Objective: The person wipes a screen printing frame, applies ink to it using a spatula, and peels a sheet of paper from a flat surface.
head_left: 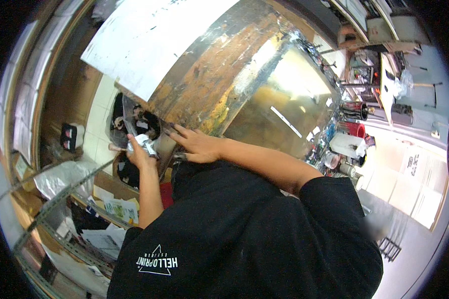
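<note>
The left hand [138, 153] is clenched around a crumpled whitish rag [145, 143], which bulges out above the knuckles and sits against the lower corner of a grimy framed screen [284, 99]. The rag is bunched inside the fist, with the fingers wrapped round it from below, and only its upper folds show. The right hand [197, 144] lies flat on the same corner of the screen, just beside the rag, its fingers [177, 132] spread and released, pressing down on the stained wooden frame without grasping anything. The two hands are close together, the rag between them and slightly to the left. The screen's frame is smeared with brown and yellow ink, and a white sheet [149, 40] lies over its far edge. Below the left arm, loose papers [117, 209] fill a wire shelf [50, 209].
</note>
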A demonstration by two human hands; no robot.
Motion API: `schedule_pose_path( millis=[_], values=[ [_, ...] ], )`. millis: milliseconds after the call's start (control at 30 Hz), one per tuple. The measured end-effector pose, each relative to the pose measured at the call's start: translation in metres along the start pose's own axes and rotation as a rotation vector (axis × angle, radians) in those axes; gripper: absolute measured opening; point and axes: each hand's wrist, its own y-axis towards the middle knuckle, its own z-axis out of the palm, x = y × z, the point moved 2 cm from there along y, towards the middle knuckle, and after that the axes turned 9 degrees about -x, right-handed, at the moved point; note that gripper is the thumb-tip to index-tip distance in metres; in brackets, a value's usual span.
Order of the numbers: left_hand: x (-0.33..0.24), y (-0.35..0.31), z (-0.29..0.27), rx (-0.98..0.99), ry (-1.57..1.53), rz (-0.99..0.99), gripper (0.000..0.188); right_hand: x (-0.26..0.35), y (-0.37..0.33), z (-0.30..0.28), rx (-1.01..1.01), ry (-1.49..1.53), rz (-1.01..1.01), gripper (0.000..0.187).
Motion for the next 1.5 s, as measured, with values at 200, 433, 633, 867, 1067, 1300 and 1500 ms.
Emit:
schedule_pose_path(
  millis=[200, 433, 633, 867, 1067, 1300, 1500],
  values=[
    [0.043, 0.098, 0.029, -0.116, 1.049, 0.238, 0.082, -0.052, -0.123, -0.041, -0.062, 0.11, 0.376, 0.059],
    [0.05, 0.108, 0.076, 0.037, 1.471, 0.472, 0.071, -0.044, -0.274, -0.08, -0.494, -0.084, 0.878, 0.05],
    [0.1, 0.129, 0.088, 0.109, 1.637, 0.403, 0.045, -0.064, -0.352, -0.067, -0.857, -0.144, 1.231, 0.043],
    [0.123, 0.159, 0.076, 0.304, 1.648, 0.447, 0.034, -0.147, -0.389, -0.063, -1.057, -0.51, 1.101, 0.045],
    [0.091, 0.15, 0.069, 0.303, 1.502, 0.61, 0.034, -0.184, -0.382, -0.061, -1.057, -0.463, 1.243, 0.039],
    [0.086, 0.138, 0.064, 0.434, 1.347, 0.612, 0.039, -0.182, -0.388, -0.071, -0.983, -0.441, 1.152, 0.038],
    [0.069, 0.11, 0.045, 0.271, 1.315, 0.729, 0.034, -0.179, -0.386, -0.076, -1.027, -0.391, 1.195, 0.037]
  ],
)
